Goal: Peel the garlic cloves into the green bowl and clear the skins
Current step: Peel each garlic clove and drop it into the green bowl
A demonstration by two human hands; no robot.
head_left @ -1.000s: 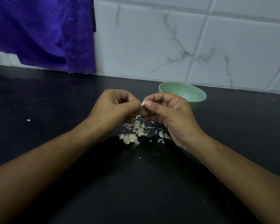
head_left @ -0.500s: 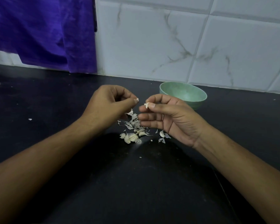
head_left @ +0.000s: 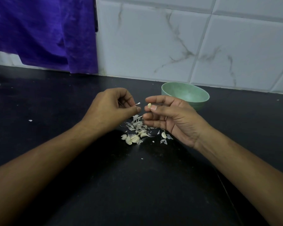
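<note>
1. While the right hand (head_left: 173,118) pinches a small garlic clove (head_left: 149,105) between thumb tip and forefinger, the left hand (head_left: 111,108) pinches a thin flake of skin (head_left: 138,103) the same way. There is a clear gap between clove and flake, so I judge the step in hand to be the stripping of this one clove.
2. That clove looks pale and mostly bare. Whether skin clings to its hidden side I cannot tell.
3. Just behind the right hand, the green bowl (head_left: 183,92) stands on the desk (head_left: 104,185) near the tiled wall. Its near wall hides the bottom, so what it holds cannot be told.
4. Below and between the hands a loose pile of skins (head_left: 136,123) lies on the desk. Several cloves (head_left: 131,138) sit at its near edge, and they seem unpeeled.
5. Next, the left grip should let the flake fall onto the pile. The right hand then needs only a short reach back over the bowl's rim before its grip parts. If skin remains, another pull comes first.
6. Both forearms enter from the lower corners and converge. The left hand shows its back, fingers curled under. The right hand turns its palm leftward, with the lower three fingers loosely bent and a ring (head_left: 165,118) on one.
7. Much is left, in my judgement: more cloves to peel, and the skins not yet cleared.
</note>
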